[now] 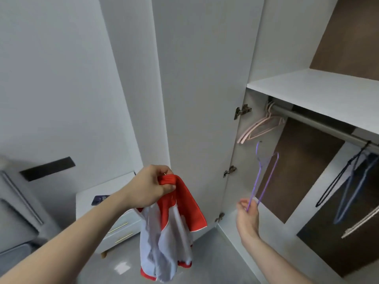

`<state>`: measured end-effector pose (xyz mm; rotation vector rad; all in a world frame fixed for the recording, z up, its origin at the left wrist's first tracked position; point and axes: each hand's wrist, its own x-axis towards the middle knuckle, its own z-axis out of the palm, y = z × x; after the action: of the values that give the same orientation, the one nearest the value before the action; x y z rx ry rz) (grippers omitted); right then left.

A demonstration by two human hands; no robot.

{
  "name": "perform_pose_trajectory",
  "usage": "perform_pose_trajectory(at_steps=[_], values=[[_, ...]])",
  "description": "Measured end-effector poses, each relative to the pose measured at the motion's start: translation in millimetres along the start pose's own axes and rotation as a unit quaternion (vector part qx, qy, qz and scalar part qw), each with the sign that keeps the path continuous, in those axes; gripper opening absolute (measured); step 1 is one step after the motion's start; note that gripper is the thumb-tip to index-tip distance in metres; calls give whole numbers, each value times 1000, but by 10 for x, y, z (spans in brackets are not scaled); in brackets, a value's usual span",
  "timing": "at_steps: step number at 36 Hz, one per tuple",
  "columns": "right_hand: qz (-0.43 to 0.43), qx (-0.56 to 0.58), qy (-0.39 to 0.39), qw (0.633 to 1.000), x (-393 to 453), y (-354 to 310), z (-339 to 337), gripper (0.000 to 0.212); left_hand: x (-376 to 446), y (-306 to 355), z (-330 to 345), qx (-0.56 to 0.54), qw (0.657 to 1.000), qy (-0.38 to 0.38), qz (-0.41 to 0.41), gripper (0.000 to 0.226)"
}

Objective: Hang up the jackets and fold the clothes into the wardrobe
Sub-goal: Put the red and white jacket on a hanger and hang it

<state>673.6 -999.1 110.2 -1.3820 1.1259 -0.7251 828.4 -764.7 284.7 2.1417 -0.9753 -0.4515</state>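
Observation:
My left hand (150, 186) grips a red and white jacket (168, 228) by its red collar, and the garment hangs down in front of the open wardrobe door (203, 99). To the right, my right hand (247, 215) pinches the lower end of a purple hanger (263, 175), which points up with its hook at the top. The hanger is apart from the jacket and below the metal rail (320, 125) inside the wardrobe.
Pink hangers (260, 126) hang at the rail's left end, blue and black hangers (352, 179) further right. A white shelf (320, 93) runs above the rail. A white nightstand (114, 210) with a dark object on it and a grey bed (18, 212) stand at the left.

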Motion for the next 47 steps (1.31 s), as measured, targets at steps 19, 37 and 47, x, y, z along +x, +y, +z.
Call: perform_pose_trajectory(at_steps=[19,37,47], values=[[-90,-33,-230,968,-2208,258,438,27,-1785,-495,-521,-26,999,-28,7,10],[-311,-55,-343,884,-2395,-318,137,41,-2576,-1302,-579,-293,911,98,-272,16],[-328,-108,-416,841,-2249,-741,72,40,-2304,-782,-1008,-245,903,244,-256,13]])
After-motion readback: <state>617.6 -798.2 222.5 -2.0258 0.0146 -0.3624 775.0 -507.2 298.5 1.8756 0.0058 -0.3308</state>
